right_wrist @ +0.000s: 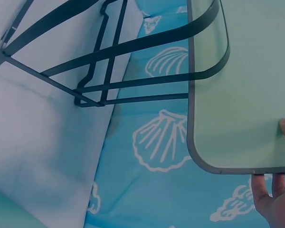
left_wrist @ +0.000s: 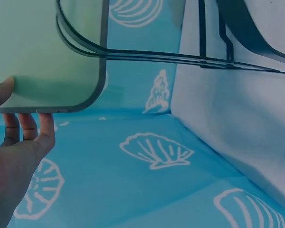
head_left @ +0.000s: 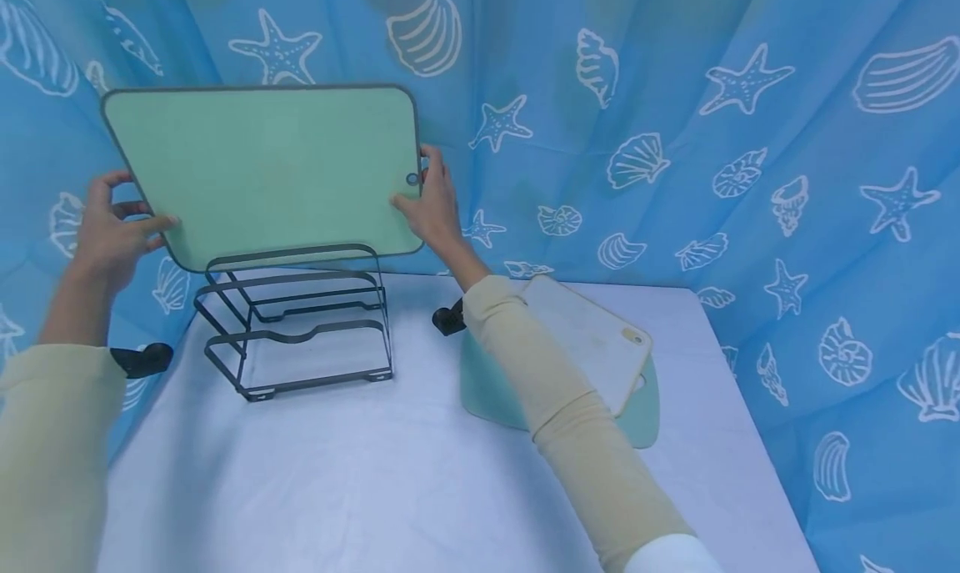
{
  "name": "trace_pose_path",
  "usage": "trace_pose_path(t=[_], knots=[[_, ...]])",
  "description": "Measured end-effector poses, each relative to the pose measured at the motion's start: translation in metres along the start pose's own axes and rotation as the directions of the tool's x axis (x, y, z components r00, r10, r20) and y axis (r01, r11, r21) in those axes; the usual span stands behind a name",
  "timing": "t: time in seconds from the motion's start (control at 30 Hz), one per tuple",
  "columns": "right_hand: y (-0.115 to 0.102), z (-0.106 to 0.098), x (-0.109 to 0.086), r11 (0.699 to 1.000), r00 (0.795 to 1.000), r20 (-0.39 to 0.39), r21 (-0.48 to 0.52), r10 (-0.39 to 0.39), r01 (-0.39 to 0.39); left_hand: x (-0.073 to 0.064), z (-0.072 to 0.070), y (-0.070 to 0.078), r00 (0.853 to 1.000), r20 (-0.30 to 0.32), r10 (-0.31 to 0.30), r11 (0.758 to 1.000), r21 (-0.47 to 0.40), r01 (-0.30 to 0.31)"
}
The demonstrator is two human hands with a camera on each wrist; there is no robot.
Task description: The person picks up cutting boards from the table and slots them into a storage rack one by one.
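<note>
Both hands hold a large green cutting board [head_left: 262, 164] with a grey rim and a small hole near its right edge. It is tilted, above and behind a black wire rack [head_left: 322, 382], with its lower edge behind the rack's rear hoop. My left hand [head_left: 112, 231] grips the left edge, thumb on the front face and fingers on the far side. At the opposite edge, my right hand [head_left: 435, 206] pinches the board close to the hole, its thumb also in front. In the right wrist view, the rear hoop [right_wrist: 204, 75] crosses before the board [right_wrist: 247, 85].
Right of the rack, a white cutting board [head_left: 577, 339] lies on a teal one [head_left: 637, 406], both partly hidden by the right sleeve. A white cloth covers the table [head_left: 337, 473]. Behind it hangs a blue curtain [head_left: 525, 173] with shell and starfish prints.
</note>
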State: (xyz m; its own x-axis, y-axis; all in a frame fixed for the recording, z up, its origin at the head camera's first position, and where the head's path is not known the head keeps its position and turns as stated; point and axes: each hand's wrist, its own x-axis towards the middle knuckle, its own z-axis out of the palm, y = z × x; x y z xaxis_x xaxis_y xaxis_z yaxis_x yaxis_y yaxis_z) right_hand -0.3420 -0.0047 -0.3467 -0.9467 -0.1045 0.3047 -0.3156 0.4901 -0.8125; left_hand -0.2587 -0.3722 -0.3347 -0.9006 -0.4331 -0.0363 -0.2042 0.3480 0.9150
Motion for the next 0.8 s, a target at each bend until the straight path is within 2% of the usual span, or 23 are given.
trace_pose_path(t=[0.23, 0.43, 0.8], knots=[[0.008, 0.005, -0.003, 1.000, 1.000, 0.000, -0.016, 0.005, -0.005, 0.000, 0.002, -0.010, 1.000, -0.004, -0.002, 1.000, 0.005, 0.002], [0.016, 0.011, -0.008, 0.999, 0.999, -0.013, -0.021, 0.030, -0.030, 0.000, 0.004, -0.016, 1.000, 0.020, 0.016, 1.000, -0.001, -0.016], [0.024, 0.018, -0.012, 0.999, 0.999, -0.023, -0.034, 0.031, -0.032, 0.001, 0.006, -0.028, 1.000, 0.018, 0.018, 0.999, 0.037, -0.019]])
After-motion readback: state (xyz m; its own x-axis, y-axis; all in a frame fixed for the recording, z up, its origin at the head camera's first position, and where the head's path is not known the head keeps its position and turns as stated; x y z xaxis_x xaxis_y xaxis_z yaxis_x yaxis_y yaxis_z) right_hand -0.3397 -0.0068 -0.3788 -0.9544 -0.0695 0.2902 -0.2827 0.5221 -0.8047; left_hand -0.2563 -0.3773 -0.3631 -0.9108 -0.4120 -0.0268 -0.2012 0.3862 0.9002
